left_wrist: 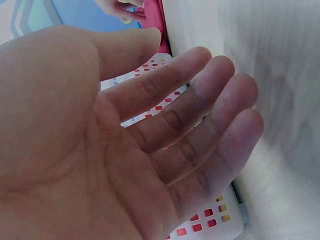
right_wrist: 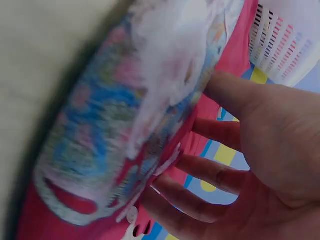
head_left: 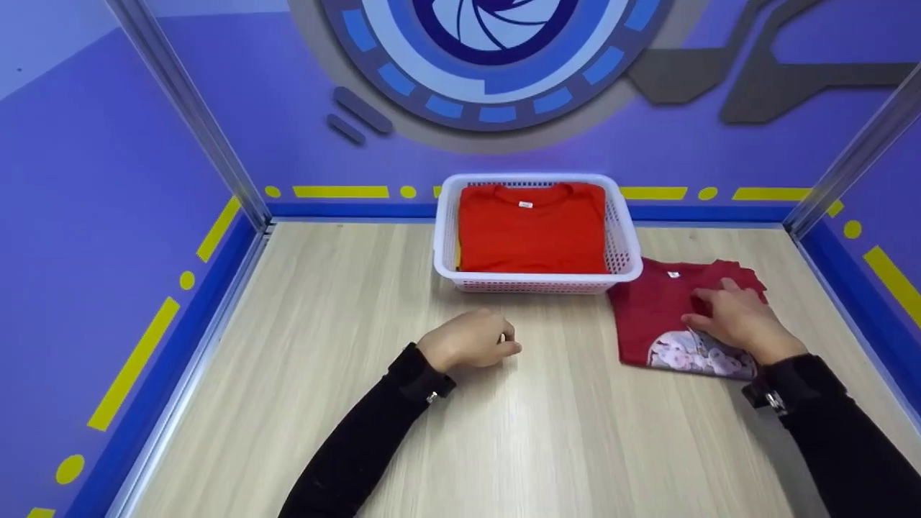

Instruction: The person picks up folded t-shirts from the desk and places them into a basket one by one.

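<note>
A folded dark red T-shirt point(head_left: 651, 316) with a printed picture lies flat on the table, right of the basket. My right hand point(head_left: 741, 320) is over it, and in the right wrist view the slightly bent fingers point(right_wrist: 215, 175) touch or nearly touch the cloth, with no fold pinched between them. The shirt's colourful print point(right_wrist: 100, 130) fills much of that view. My left hand point(head_left: 471, 339) is low over the table in front of the basket. Its loosely bent fingers point(left_wrist: 172, 117) hold nothing.
A white perforated basket point(head_left: 536, 284) stands against the back wall, with a folded bright red T-shirt point(head_left: 532, 234) on top inside. A bit of yellow cloth point(head_left: 457, 255) shows at its left. Blue-purple panels point(head_left: 345, 165) enclose the wooden table point(head_left: 324, 288) at the back and sides.
</note>
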Action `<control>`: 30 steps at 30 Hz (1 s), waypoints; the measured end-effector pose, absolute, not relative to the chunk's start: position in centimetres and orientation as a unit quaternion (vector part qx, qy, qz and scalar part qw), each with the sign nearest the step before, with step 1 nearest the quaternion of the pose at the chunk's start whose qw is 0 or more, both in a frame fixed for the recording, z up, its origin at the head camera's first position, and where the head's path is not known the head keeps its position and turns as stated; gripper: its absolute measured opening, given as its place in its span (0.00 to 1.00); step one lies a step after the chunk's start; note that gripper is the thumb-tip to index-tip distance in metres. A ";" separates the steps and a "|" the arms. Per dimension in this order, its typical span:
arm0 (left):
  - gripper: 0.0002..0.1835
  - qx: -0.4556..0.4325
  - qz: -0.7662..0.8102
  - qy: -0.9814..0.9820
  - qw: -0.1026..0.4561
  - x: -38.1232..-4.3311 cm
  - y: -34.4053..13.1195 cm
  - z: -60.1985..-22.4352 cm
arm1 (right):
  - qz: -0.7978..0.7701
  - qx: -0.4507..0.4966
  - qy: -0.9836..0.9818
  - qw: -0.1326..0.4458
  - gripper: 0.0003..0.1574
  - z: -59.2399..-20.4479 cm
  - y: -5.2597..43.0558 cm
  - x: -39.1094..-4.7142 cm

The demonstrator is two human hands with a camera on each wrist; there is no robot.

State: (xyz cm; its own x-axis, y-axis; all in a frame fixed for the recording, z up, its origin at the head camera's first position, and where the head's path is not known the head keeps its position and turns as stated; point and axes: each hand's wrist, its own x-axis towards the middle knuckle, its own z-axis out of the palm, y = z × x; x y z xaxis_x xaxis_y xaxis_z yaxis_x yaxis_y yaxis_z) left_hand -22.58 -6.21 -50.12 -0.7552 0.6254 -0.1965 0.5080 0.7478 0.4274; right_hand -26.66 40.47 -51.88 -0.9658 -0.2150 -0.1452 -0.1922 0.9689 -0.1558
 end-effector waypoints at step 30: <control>0.14 0.311 0.168 0.922 0.160 -22.7 -6.1 -50.3 | -0.084 -0.188 0.978 0.016 0.40 -52.6 32.1 -20.4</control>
State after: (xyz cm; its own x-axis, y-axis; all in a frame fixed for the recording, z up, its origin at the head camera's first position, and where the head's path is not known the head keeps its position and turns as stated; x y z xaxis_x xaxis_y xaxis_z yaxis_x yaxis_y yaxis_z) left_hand -22.68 -6.07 -50.30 -0.7556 0.6271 -0.1894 0.5197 0.7498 0.4094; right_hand -20.44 32.14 -52.64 -0.9285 -0.3714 0.0003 -0.3660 0.9148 -0.1707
